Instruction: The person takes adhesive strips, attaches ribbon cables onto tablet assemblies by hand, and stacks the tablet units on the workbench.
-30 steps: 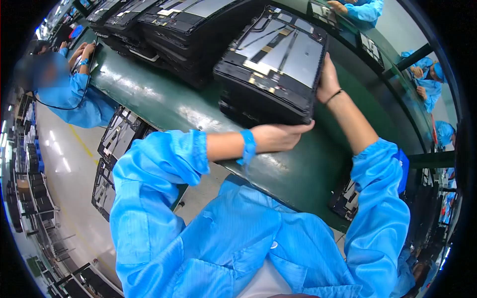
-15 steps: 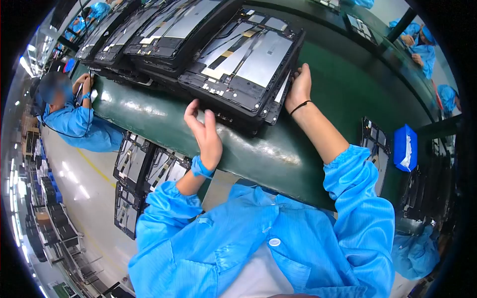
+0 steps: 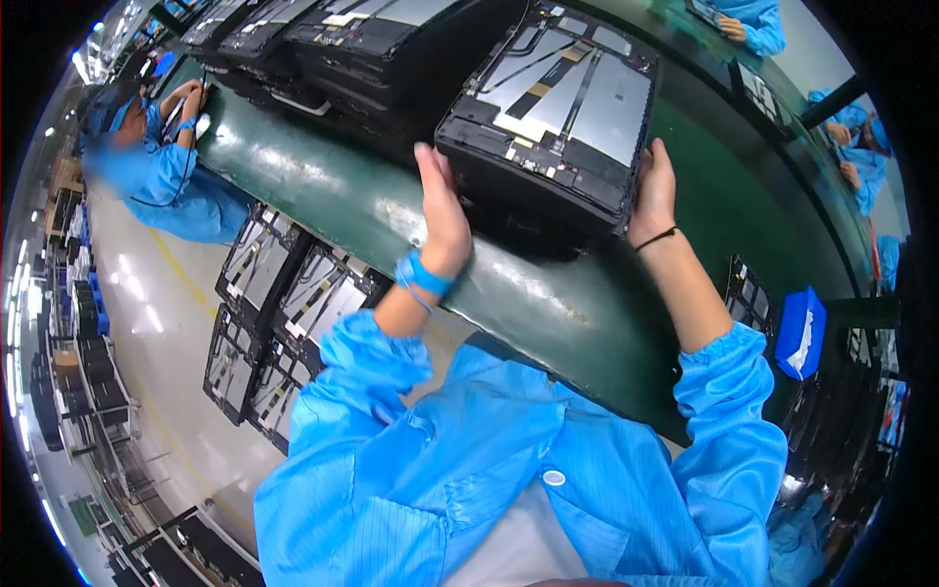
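A tall stack of black-framed panels (image 3: 562, 108) with silver backs and dark ribbon strips stands on the green table. My left hand (image 3: 445, 210) is upright at the stack's left side, fingers stretched, palm toward it. On the opposite side, my right hand (image 3: 653, 194) lies along the right edge with its fingers extended, some of them partly hidden behind the stack. The two hands flank the stack, and neither is wrapped round it.
More panel stacks (image 3: 367, 39) stand to the left on the green table (image 3: 323, 191). Panels (image 3: 259, 264) lie low at the left beside the table edge. A blue bin (image 3: 800, 333) is at the right. A person in blue (image 3: 161, 176) sits at the far left.
Compared with half a second ago, the top panels of the stack sit more evenly, where a lower one stuck out at the right. My left hand has moved up beside the stack's left side.
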